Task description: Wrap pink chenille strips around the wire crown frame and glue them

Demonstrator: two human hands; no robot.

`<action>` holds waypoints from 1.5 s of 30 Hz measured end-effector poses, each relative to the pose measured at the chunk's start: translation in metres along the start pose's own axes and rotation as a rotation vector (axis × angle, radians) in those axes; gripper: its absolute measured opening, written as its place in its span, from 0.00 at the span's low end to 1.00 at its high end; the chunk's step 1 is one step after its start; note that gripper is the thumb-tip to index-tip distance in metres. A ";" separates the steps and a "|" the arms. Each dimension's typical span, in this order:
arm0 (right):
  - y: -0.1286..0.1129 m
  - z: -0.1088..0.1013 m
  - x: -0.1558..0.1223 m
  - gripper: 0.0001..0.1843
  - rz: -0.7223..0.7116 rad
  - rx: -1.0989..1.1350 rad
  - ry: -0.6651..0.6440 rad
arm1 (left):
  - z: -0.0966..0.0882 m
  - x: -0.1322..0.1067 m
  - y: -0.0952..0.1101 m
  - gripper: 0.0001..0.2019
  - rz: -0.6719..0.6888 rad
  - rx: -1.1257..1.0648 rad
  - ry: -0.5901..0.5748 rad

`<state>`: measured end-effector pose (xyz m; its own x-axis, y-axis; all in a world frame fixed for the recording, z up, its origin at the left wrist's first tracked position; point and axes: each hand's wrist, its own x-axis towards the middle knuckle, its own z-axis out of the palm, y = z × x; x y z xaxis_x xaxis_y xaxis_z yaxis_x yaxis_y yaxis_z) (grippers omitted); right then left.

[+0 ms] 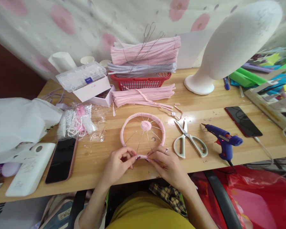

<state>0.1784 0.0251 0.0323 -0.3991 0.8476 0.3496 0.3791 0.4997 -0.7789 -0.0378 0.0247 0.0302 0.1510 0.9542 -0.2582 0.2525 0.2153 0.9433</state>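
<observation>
A pink wrapped ring (143,118) with thin wire spokes and a small pink hub (146,125) lies flat on the wooden table (205,105). My left hand (119,163) and my right hand (168,163) both pinch the ring's near edge, fingers closed on the pink wrapping there. A ring shows on a finger of my right hand. Scissors (189,140) lie just right of the ring, a blue glue gun (224,140) beyond them.
Pink strips (143,93) lie behind the ring, more stacked on a red basket (139,81). A white foam head (231,41) stands back right. Phones (62,159) (243,121), a white power bank (30,173), bagged beads (77,122) and boxes (90,84) surround.
</observation>
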 end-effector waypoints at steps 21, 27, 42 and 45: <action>0.004 -0.009 -0.003 0.06 0.011 -0.101 0.041 | -0.005 0.000 -0.008 0.08 0.035 -0.096 0.052; 0.006 -0.007 -0.006 0.06 0.031 -0.095 0.052 | -0.017 -0.014 -0.004 0.12 0.052 -0.199 0.208; -0.002 0.013 0.013 0.07 0.039 -0.092 0.207 | -0.008 -0.026 0.022 0.19 0.055 -0.599 0.349; -0.020 0.007 0.012 0.06 0.054 -0.150 0.328 | 0.005 -0.028 0.037 0.17 0.052 -0.627 0.295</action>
<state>0.1600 0.0242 0.0486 -0.0954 0.8737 0.4770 0.5201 0.4523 -0.7245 -0.0277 0.0048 0.0709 -0.1405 0.9640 -0.2258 -0.3609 0.1625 0.9183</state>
